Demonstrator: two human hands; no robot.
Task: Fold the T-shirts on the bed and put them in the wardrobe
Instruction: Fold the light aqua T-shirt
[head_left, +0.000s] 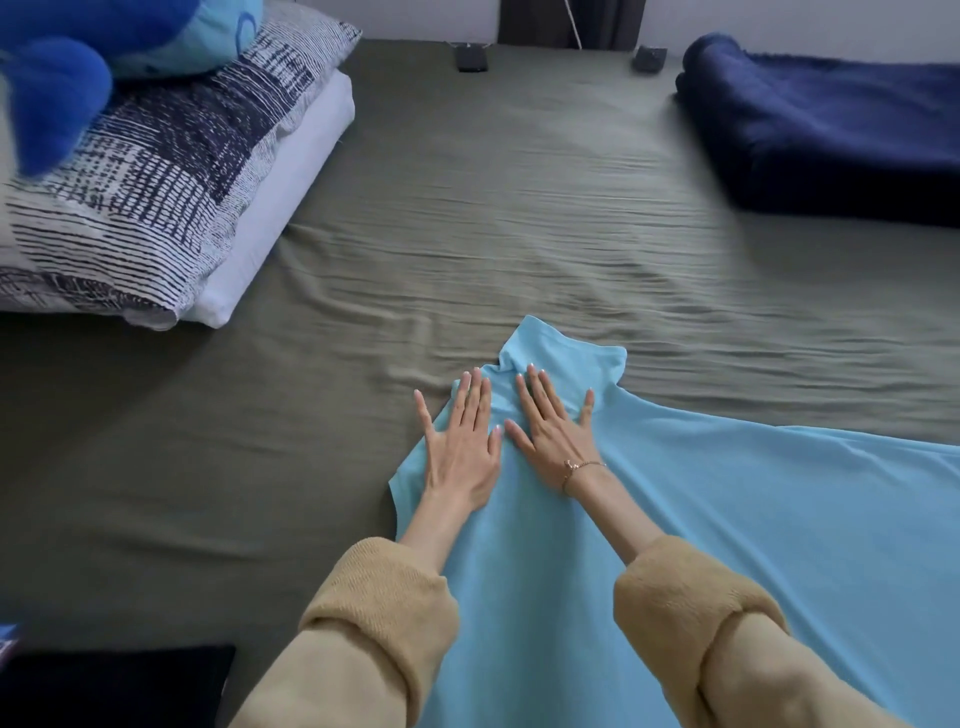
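Observation:
A light blue T-shirt (727, 519) lies spread on the grey-green bed sheet (519, 208), running from the lower right toward the middle. Its far end is bunched, with a sleeve (571, 353) sticking up past my fingertips. My left hand (460, 441) lies flat with spread, straight fingers on the shirt's left edge, the outer fingers reaching onto the sheet. My right hand (553, 426), with a thin bracelet at the wrist, presses flat on the shirt just beside it. Both forearms wear tan rolled-up sleeves. No wardrobe is in view.
Two stacked pillows (171, 197) and a blue plush toy (57, 67) fill the upper left. A folded dark blue blanket (831, 130) lies at the upper right. Two small dark devices (472, 57) sit at the bed's far edge. A black object (114, 680) lies at the lower left.

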